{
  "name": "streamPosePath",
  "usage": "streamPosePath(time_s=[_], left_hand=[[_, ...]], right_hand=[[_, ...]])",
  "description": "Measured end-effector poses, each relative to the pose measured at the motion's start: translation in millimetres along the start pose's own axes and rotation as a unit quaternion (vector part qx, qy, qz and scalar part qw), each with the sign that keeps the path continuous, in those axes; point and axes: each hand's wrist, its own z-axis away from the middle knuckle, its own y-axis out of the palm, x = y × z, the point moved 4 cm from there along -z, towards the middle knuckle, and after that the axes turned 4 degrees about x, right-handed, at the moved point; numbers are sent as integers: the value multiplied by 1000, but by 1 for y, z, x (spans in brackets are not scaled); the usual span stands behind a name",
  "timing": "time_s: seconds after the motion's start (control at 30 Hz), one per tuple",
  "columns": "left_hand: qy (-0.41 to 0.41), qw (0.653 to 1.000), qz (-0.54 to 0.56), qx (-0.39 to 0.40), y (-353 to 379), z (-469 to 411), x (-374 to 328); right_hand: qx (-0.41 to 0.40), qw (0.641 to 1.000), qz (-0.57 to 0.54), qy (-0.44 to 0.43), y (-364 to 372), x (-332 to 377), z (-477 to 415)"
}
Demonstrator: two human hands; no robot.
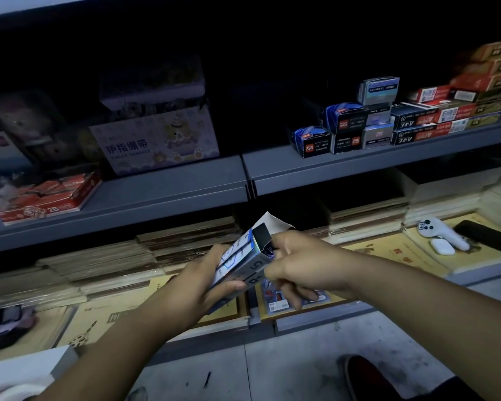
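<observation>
A long blue and white carton with its top flap open is held tilted in front of the lower shelf. My left hand grips its lower part, thumb across the front face. My right hand grips the carton's upper right side near the open end, fingers curled. The inside of the open end looks dark, so its contents are hidden.
A grey upper shelf carries stacked small pen boxes at right, a pastel finger-bandage box and a red pencil tray at left. The lower shelf holds stacked framed boards, a white controller and an earbud case.
</observation>
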Motion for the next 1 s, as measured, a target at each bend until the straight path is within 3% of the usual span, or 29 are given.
streamPosePath(time_s=[0.2, 0.47, 0.7, 0.83, 1.0], left_hand=[[12, 1000, -9, -4, 0, -1, -5], [28, 998, 57, -27, 2, -6, -21], [35, 995, 80, -47, -1, -4, -22], [31, 994, 85, -54, -1, -5, -21], [17, 997, 64, -37, -1, -4, -16]], right_hand=[[5, 998, 59, -2, 4, 4, 2], [-119, 982, 132, -63, -5, 16, 11], [-171, 961, 183, -117, -5, 26, 16], [-193, 950, 229, -90, -7, 24, 10], [-158, 969, 168, -86, -6, 15, 7]])
